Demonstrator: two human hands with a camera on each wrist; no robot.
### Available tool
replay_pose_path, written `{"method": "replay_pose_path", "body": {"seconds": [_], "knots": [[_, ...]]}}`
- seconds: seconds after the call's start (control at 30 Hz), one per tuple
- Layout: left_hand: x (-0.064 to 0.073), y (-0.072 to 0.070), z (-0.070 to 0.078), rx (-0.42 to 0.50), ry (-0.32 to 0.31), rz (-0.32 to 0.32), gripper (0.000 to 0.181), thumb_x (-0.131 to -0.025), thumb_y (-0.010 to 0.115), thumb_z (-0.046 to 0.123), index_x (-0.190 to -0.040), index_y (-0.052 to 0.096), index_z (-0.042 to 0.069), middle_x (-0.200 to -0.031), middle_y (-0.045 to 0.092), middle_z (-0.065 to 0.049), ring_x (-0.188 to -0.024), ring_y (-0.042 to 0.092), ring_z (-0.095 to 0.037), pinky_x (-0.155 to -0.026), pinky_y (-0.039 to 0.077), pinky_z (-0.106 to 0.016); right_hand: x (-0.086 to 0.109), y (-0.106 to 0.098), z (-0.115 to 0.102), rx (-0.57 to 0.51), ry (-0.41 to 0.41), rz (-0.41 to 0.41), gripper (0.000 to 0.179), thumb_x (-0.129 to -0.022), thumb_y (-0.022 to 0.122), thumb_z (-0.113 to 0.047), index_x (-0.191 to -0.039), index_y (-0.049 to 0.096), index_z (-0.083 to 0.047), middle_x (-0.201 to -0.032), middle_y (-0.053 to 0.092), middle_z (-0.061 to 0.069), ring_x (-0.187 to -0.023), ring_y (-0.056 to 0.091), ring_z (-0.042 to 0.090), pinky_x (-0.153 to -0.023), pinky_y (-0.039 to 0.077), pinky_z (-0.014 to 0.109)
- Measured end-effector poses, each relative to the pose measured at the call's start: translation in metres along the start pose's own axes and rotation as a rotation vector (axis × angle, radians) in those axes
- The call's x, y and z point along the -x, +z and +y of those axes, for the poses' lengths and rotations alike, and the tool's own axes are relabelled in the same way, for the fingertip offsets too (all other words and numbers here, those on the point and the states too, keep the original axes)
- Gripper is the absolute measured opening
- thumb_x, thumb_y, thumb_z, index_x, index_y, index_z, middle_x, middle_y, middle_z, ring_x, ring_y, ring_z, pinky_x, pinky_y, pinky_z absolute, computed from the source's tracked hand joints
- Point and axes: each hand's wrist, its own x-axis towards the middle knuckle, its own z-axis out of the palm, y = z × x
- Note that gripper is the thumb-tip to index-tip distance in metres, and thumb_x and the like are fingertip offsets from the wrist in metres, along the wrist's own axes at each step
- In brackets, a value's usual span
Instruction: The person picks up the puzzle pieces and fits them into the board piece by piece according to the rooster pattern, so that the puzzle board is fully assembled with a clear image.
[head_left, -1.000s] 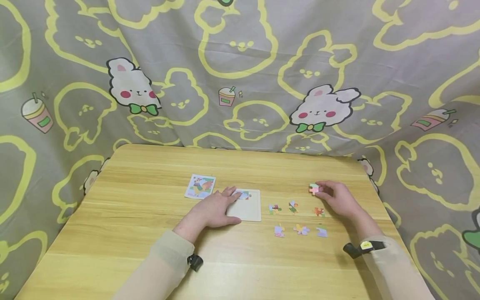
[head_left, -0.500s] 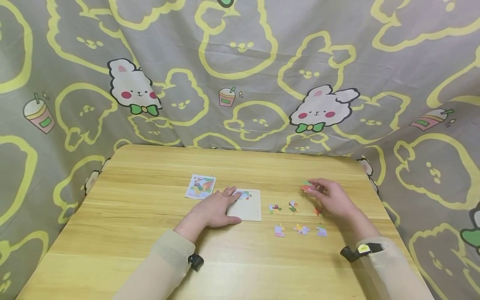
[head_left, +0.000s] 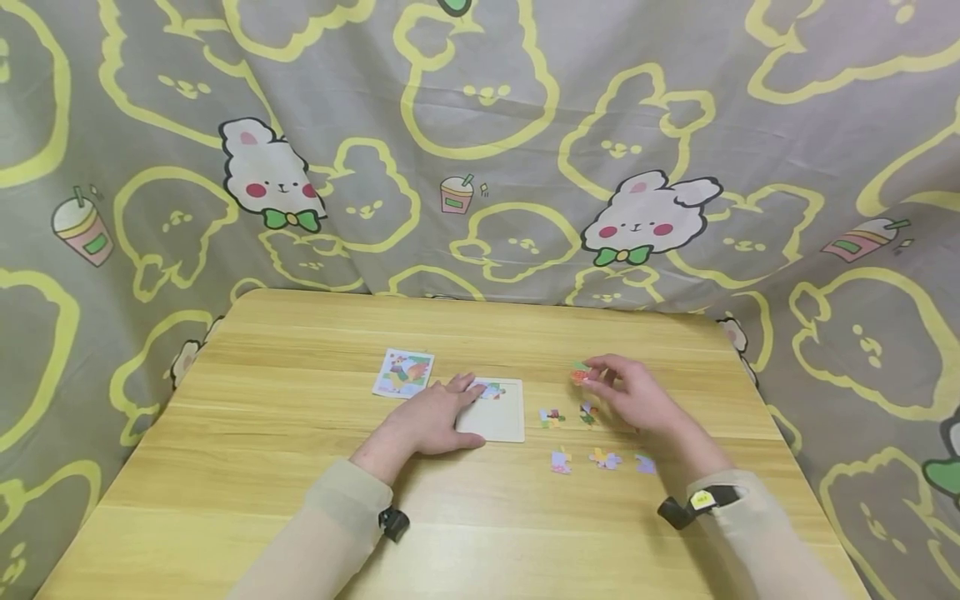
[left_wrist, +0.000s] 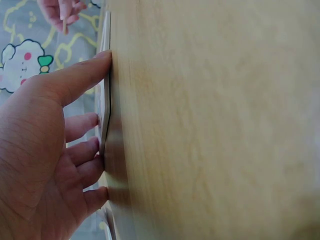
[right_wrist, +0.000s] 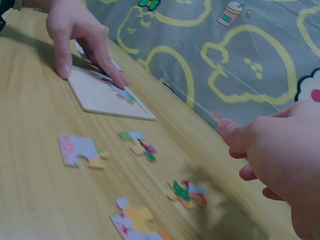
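My right hand (head_left: 636, 393) pinches a green and red-orange jigsaw piece (head_left: 579, 374) between thumb and fingertips, above the table right of a white puzzle tray (head_left: 504, 423). Only a small orange edge of that piece shows past the thumb in the right wrist view. Spread across the tray's left side, my left hand (head_left: 431, 419) rests with its thumb at the near edge and its fingers toward the far edge. A strip of coloured jigsaw pieces (head_left: 494, 391) lies along the tray's far side, partly covered by the left fingers.
Several loose jigsaw pieces (right_wrist: 80, 150) lie right of the tray, roughly in two rows. A square picture card (head_left: 403, 372) with a rooster-like bird lies left of the tray. The wooden table (head_left: 225, 467) ends at a grey patterned curtain (head_left: 517, 183).
My right hand has carried its jigsaw piece left toward the tray, and the piece has turned to show more red-orange. My left hand stays on the tray.
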Motion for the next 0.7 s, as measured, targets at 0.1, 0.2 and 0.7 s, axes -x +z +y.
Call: {"method": "replay_pose_path", "body": {"seconds": [0.1,0.2,0.7], "knots": [[0.000,0.000,0.000,0.000,0.002,-0.001,0.092,-0.092,0.073,0.063,-0.165,0.040,0.018,-0.173,0.028,-0.009,-0.144,0.042,-0.054,-0.120,0.037,-0.056,-0.005,0.007,-0.004,0.008,-0.023,-0.012,0.036,-0.101,0.075,-0.014,-0.134,0.067,-0.003,-0.107,0.069,0.000,-0.088,0.064,0.020,-0.059,0.053,0.028],[0.001,-0.002,0.001,0.006,0.001,-0.002,0.091,-0.093,0.073,0.062,-0.165,0.040,0.018,-0.173,0.028,-0.010,-0.144,0.041,-0.053,-0.120,0.036,-0.056,-0.008,0.014,-0.011,-0.007,-0.020,-0.036,0.036,-0.101,0.075,-0.016,-0.134,0.067,-0.003,-0.107,0.068,-0.001,-0.085,0.064,0.022,-0.058,0.054,0.029],[0.001,-0.001,0.000,0.012,-0.005,0.000,0.091,-0.093,0.073,0.062,-0.166,0.040,0.018,-0.173,0.027,-0.008,-0.144,0.042,-0.054,-0.120,0.037,-0.056,-0.033,0.050,-0.029,-0.015,-0.112,-0.117,0.037,-0.101,0.075,-0.015,-0.134,0.067,-0.001,-0.104,0.069,-0.005,-0.081,0.064,0.014,-0.068,0.056,0.029]]}}
